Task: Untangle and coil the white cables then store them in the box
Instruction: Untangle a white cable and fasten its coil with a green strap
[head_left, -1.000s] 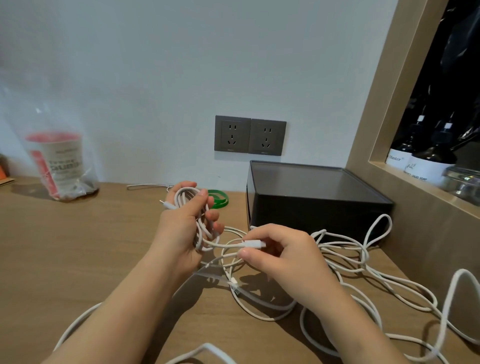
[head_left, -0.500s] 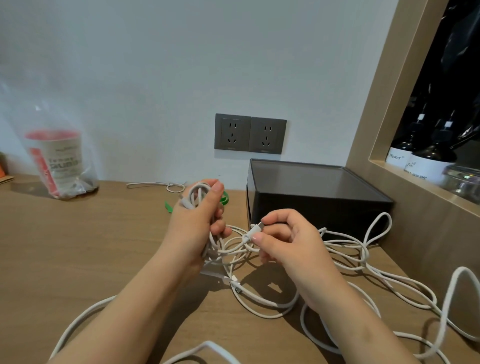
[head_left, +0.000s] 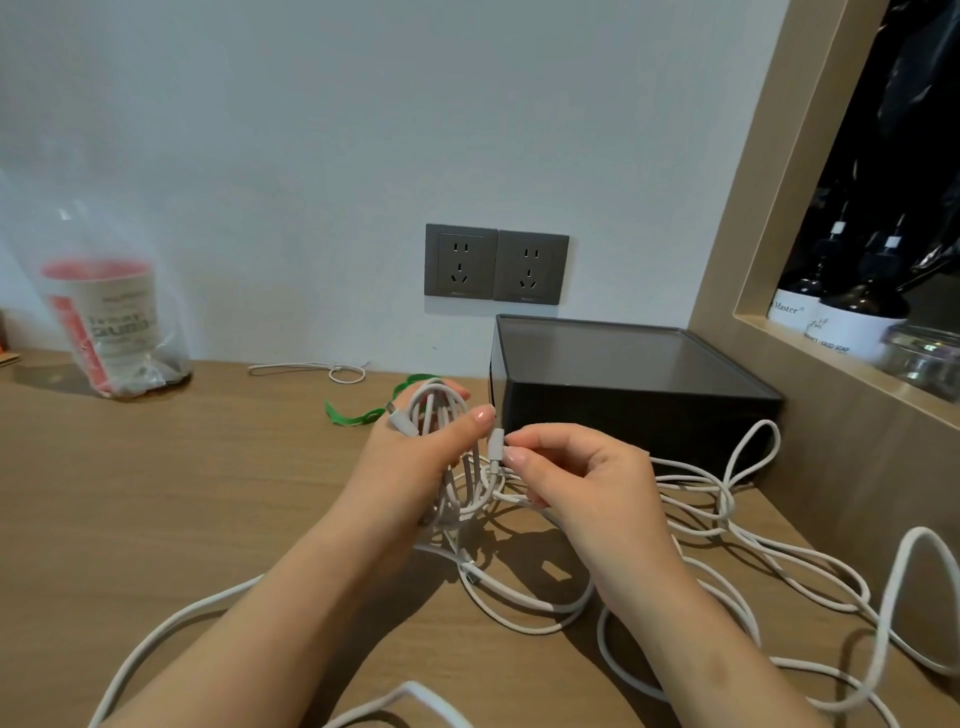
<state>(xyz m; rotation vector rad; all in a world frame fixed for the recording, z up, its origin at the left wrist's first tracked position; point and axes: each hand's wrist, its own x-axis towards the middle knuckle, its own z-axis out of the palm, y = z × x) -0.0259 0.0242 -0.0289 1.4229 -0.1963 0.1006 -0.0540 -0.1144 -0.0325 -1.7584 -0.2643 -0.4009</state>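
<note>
My left hand (head_left: 415, 460) grips the white coil (head_left: 441, 408) above the desk (head_left: 156, 493), just left of the box (head_left: 623, 379), while my right hand (head_left: 576, 478) pinches a plug (head_left: 496, 444), which I should tuck snugly under a loop.

**Cables (head_left: 724, 501) before the box (head_left: 623, 395)**

The box sits back right on the surface (head_left: 182, 493), against the wall (head_left: 311, 156) under two sockets (head_left: 496, 265). Loose cables sprawl in front of it and to the right. The left hand (head_left: 415, 452) and right hand (head_left: 576, 473) meet mid-surface, before the box's left corner. A bagged cup (head_left: 104, 322) stands far left; bottles (head_left: 857, 317) sit in the right-hand niche (head_left: 748, 291).
</note>
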